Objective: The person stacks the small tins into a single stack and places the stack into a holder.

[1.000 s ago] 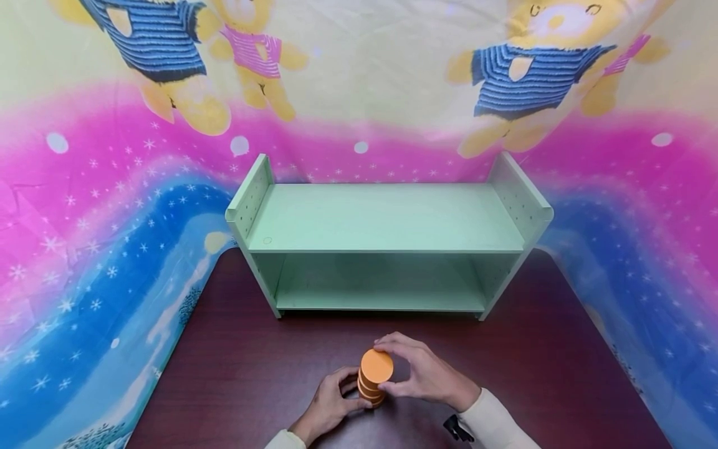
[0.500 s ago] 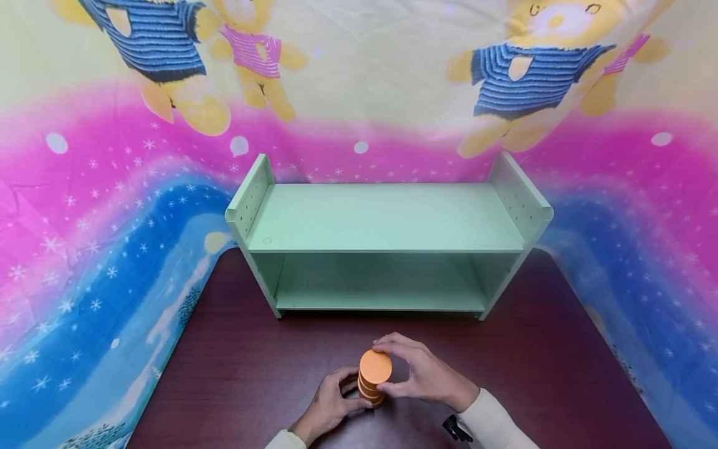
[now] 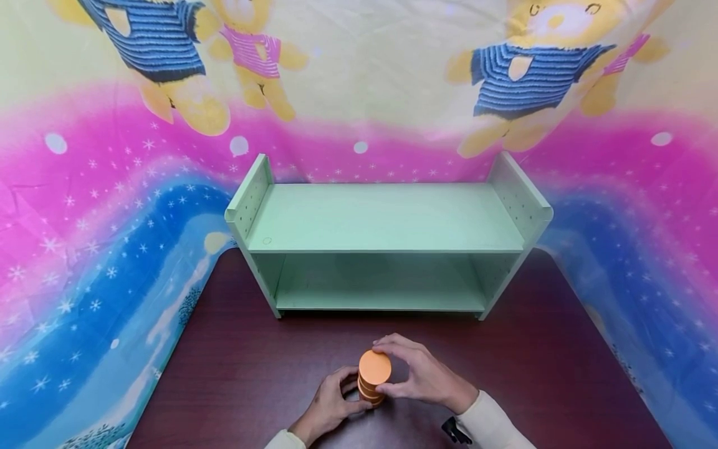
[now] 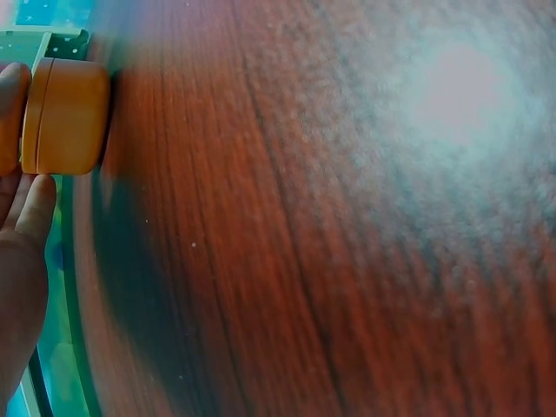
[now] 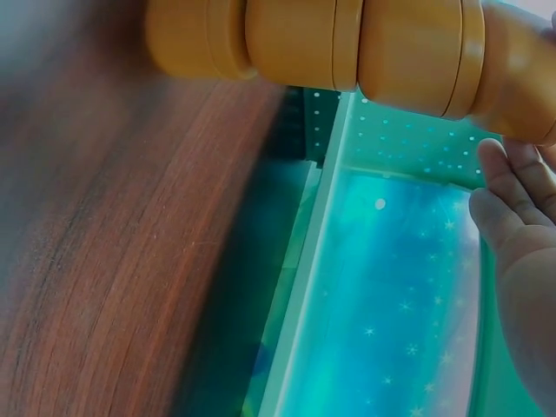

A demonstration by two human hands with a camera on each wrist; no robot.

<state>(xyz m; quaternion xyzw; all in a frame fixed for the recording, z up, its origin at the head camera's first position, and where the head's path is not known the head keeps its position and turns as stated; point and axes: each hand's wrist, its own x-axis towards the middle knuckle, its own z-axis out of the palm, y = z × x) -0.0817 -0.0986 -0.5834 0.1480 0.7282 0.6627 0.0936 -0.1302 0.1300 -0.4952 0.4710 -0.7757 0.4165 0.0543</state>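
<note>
Several orange round lidded containers stand in a tall stack on the table in front of me. My left hand [image 3: 331, 402] holds the stack low down from the left, thumb toward me. In the left wrist view the bottom container [image 4: 74, 117] rests on the wood, with fingertips [image 4: 39, 195] beside it. From the right, my right hand [image 3: 423, 374] grips the top container [image 3: 375, 366] between thumb and fingers. The right wrist view shows the stack sideways, its containers slightly out of line, with the top container [image 5: 517, 78] near my right fingers [image 5: 512, 187].
Behind the stack stands a light green two-tier shelf [image 3: 370, 218] with raised, perforated side panels. The dark reddish wooden table [image 3: 235, 368] extends to both sides. A printed cloth [image 3: 359, 81] with bears surrounds the back and sides.
My right hand and the top container have shifted very slightly to the left, more over the stack. The left hand stays where it was.
</note>
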